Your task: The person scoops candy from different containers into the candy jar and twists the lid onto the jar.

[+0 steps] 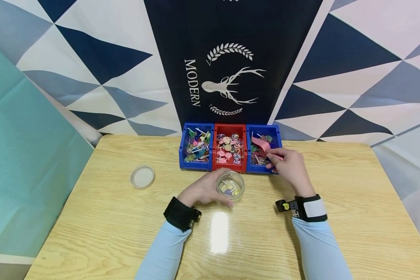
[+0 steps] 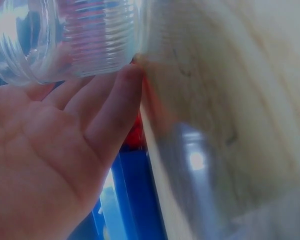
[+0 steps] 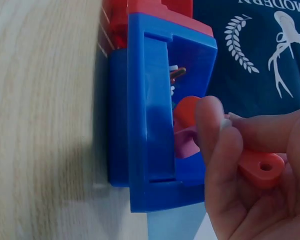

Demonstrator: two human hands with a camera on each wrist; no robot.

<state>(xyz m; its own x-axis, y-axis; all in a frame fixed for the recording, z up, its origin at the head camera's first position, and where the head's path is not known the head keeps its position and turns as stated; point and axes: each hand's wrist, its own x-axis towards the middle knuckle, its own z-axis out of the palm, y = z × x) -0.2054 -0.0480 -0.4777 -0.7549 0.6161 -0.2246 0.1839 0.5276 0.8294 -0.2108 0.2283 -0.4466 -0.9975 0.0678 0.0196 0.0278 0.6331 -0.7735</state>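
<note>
My left hand (image 1: 207, 188) curls round the side of a clear glass jar (image 1: 243, 188) with a few small lollipops (image 1: 228, 191) in it. In the left wrist view, the fingers lie along the ribbed wall of the jar (image 2: 100, 40). My right hand (image 1: 289, 168) pinches the handle of a pink scoop (image 1: 261, 144) between thumb and fingers. The scoop's head is inside the right blue bin (image 1: 273, 129), among small colourful pieces. In the right wrist view, the handle end (image 3: 265, 170) with a hole sticks out past the fingers.
A red bin (image 1: 230, 127) of swirl lollipops and another blue bin (image 1: 196, 166) of mixed lollipops adjoin the right blue bin, along the table's back edge. A round whitish lid (image 1: 142, 177) lies on the wooden table (image 1: 108, 217) at left. A patterned cloth (image 1: 227, 23) rises behind.
</note>
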